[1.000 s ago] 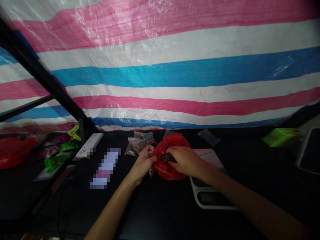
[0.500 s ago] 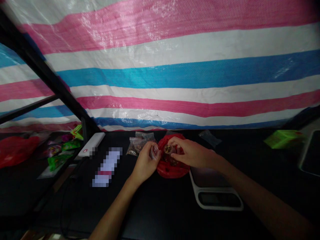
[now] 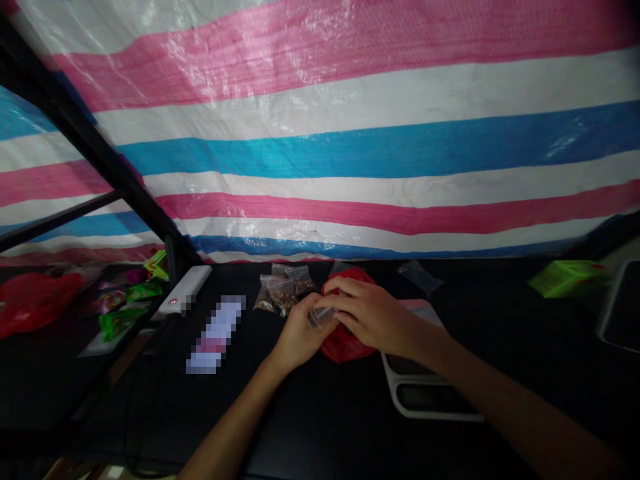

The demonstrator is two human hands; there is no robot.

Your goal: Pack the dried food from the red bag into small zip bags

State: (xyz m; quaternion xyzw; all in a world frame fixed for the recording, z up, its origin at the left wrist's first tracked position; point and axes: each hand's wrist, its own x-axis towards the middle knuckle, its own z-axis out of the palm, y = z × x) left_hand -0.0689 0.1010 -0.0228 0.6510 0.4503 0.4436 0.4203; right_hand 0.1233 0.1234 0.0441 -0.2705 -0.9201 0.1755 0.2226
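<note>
My left hand [image 3: 303, 333] is closed on a small clear plastic bag [image 3: 323, 316], its mouth facing up. Curled over that bag, my right hand [image 3: 373, 313] touches or nearly touches the left fingers. The small round cup of brown bits that it held a moment ago is now hidden behind its fingers. Beneath both hands lies an open red plastic bag [image 3: 345, 348], whose contents are mostly covered. Just beyond my left hand sit several small clear bags [image 3: 283, 293] filled with brown bits.
A kitchen scale [image 3: 433, 398] lies partly under my right forearm. Left are a blurred-out pale strip [image 3: 216, 337], a white device [image 3: 187, 290], green packets [image 3: 143, 291] and a red bag [image 3: 37, 303]. A clear bag [image 3: 420, 277] and green box [image 3: 567, 279] lie right.
My right hand has moved left from over the red bag to the clear bag in my left hand. The round cup has gone out of sight behind the fingers.
</note>
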